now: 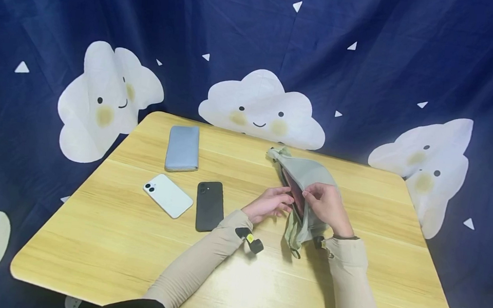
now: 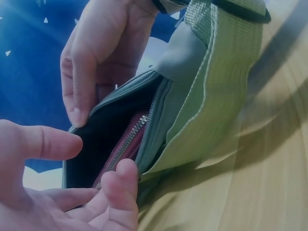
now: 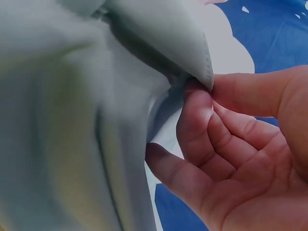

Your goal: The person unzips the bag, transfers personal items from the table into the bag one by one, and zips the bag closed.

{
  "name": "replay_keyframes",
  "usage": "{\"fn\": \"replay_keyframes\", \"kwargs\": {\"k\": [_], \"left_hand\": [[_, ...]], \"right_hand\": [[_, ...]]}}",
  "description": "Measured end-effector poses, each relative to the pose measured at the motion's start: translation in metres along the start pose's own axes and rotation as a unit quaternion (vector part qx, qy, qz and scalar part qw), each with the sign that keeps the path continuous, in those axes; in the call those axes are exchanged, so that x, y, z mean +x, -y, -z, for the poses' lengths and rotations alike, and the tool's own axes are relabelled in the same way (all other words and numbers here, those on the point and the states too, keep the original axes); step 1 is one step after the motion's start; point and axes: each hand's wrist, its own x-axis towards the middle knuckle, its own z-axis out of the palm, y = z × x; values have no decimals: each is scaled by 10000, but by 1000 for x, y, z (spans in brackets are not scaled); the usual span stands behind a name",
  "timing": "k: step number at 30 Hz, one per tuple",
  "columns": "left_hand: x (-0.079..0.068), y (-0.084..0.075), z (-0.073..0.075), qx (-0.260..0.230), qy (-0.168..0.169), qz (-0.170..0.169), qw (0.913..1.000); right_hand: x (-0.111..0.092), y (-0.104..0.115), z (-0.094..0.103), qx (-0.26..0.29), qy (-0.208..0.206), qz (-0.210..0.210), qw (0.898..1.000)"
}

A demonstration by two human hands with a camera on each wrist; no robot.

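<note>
A grey-green bag (image 1: 315, 171) with a woven strap (image 2: 211, 96) is on the table, its zipped mouth spread apart. Inside it, a dark red zippered pouch (image 2: 113, 161) shows in the left wrist view. My right hand (image 1: 329, 207) pinches the rim of the mouth between thumb and index finger and pulls it outward. The left hand (image 1: 269, 204) is at the opposite side of the opening, thumb extended and fingers loosely bent. Its fingertips (image 2: 126, 171) overlap the pouch's lower end in the left wrist view, with nothing gripped.
Left of the bag lie a black phone (image 1: 209, 207), a white phone (image 1: 168, 197) and a light blue wallet (image 1: 183, 147) on the wooden table (image 1: 102, 244). A dark blue curtain (image 1: 248, 32) with cloud prints hangs behind the table's far edge.
</note>
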Motion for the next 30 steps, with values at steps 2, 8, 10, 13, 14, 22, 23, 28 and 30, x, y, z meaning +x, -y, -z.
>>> {"fn": "replay_keyframes", "kwargs": {"k": [2,8,10,13,14,22,23,28,30], "left_hand": [[0,-1,0,0,10,15,10000],[-1,-3,-1,31,7,-6,10000],[-2,-3,-1,153,16,-73,9999],[-5,-5,1,538,48,-218,9983],[-6,-6,2,760,47,-281,9967],[-18,-21,20,2251,-114,-618,9723],[-19,-23,22,2304,-135,-627,9710],[-21,-28,35,2500,-201,-659,9658],[-22,-31,38,2586,-217,-700,9632]], "right_hand": [[0,0,0,-4,-23,-45,10000],[0,-2,2,-75,-56,-110,9999],[1,-2,2,-95,-64,-121,9999],[0,-2,2,-141,-85,-121,9998],[0,-1,2,-152,-85,-114,9998],[0,1,1,-299,-76,-144,9994],[-1,1,1,-324,-49,-150,9994],[-2,-1,0,-391,-5,-158,9991],[-2,-1,0,-400,-20,-142,9991]]}}
